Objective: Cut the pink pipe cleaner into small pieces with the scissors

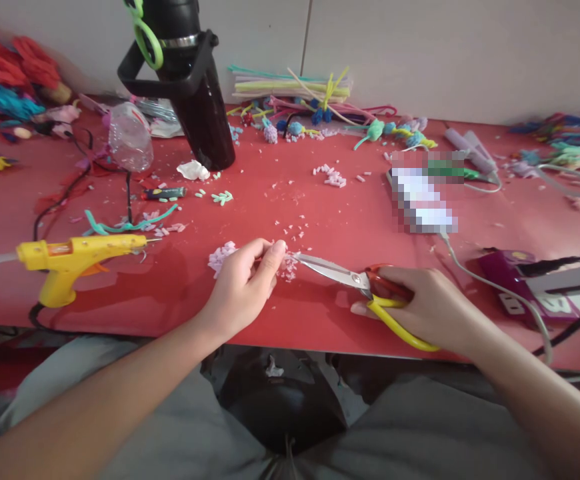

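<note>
My left hand is closed in a pinch, thumb against fingers, above the red table. What it pinches is mostly hidden; a small pale pink bit shows by the fingertips. Scissors with one red and one yellow handle are in my right hand, fingers wrapped round the handles. Their blades look nearly together, and the tips point left, close to my left fingertips. A heap of short lilac fuzzy pieces lies beside my left hand. Tiny pink clippings are scattered under the blade tips.
A yellow glue gun lies at left. Behind it stand a clear plastic bottle and a black tumbler. Pipe cleaners line the back. A blurred phone with a cable and a purple power strip lie right.
</note>
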`<control>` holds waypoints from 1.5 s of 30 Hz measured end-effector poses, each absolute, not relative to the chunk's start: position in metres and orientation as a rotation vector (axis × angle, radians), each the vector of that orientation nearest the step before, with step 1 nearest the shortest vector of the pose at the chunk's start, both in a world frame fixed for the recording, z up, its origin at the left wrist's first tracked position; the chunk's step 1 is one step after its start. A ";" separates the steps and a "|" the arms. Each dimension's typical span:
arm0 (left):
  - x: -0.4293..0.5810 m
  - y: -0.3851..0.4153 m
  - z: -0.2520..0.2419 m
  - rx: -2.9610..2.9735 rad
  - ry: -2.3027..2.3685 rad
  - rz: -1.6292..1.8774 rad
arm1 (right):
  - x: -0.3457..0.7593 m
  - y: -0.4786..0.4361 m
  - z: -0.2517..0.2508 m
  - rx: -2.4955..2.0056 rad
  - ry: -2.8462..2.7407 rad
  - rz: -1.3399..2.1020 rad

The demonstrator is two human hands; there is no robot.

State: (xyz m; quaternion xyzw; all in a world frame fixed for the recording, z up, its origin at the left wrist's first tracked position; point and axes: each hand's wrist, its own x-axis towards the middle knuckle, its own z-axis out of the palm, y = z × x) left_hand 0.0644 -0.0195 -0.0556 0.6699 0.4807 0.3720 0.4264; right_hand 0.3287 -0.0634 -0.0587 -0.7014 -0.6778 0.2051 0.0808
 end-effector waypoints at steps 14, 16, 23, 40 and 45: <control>0.063 -0.018 -0.060 1.661 1.209 0.917 | 0.328 -0.061 -0.059 -2.146 -2.020 0.639; 0.063 -0.019 -0.060 1.662 1.213 0.916 | 0.328 -0.060 -0.059 -2.143 -2.021 0.635; 0.064 -0.019 -0.061 1.649 1.189 0.929 | 0.329 -0.063 -0.059 -2.087 -2.023 0.626; 0.065 -0.020 -0.060 1.658 1.200 0.919 | 0.328 -0.064 -0.057 -2.110 -2.054 0.623; 0.065 -0.019 -0.061 1.643 1.181 0.920 | 0.326 -0.064 -0.056 -2.106 -2.042 0.622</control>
